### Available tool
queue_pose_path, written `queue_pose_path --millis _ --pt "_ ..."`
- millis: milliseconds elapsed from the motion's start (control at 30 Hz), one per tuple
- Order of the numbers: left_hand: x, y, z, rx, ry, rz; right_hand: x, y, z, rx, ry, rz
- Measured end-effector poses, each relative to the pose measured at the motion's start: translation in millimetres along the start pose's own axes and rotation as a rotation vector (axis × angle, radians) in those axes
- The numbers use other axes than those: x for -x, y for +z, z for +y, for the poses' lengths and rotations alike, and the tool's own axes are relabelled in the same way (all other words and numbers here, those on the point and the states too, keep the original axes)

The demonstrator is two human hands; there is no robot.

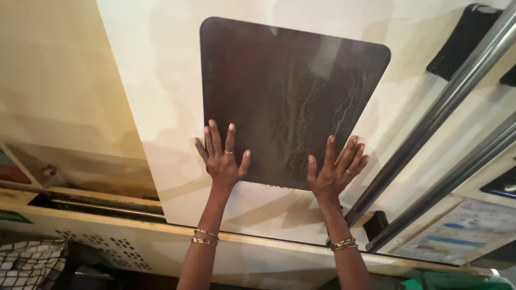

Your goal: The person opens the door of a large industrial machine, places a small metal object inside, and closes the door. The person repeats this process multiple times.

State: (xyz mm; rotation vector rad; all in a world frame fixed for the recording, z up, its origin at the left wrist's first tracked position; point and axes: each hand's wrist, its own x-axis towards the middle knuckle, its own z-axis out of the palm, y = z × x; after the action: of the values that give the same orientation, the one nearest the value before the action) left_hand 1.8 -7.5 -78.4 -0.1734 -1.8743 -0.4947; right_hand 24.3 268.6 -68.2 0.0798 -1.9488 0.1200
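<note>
Far lower left, a checked cloth peeks in, a perforated panel just right of it. Left hand, fingers spread, flat on the lower left edge of the dark marbled sheet filling the centre against a cream panel. Right hand, also splayed and flat, at the sheet's lower right corner. Bangles on both wrists. Metal bars slant down the right

Open cream panel left of the dark sheet; two metal rails crowding the right.
</note>
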Motion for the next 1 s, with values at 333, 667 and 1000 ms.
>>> queue_pose_path --millis 333,667,1000 --pt "-3.0 -2.9 2.6 0.002 0.013 0.024 1.9 3.2 2.6 0.003 0.006 -0.017" --pt "-3.1 -2.3 2.2 0.011 0.004 0.023 3.8 6.9 5.3 0.032 0.018 -0.053" --pt "-1.8 -1.7 2.2 0.01 -0.004 0.009 5.4 6.8 6.6 0.005 0.019 -0.05"
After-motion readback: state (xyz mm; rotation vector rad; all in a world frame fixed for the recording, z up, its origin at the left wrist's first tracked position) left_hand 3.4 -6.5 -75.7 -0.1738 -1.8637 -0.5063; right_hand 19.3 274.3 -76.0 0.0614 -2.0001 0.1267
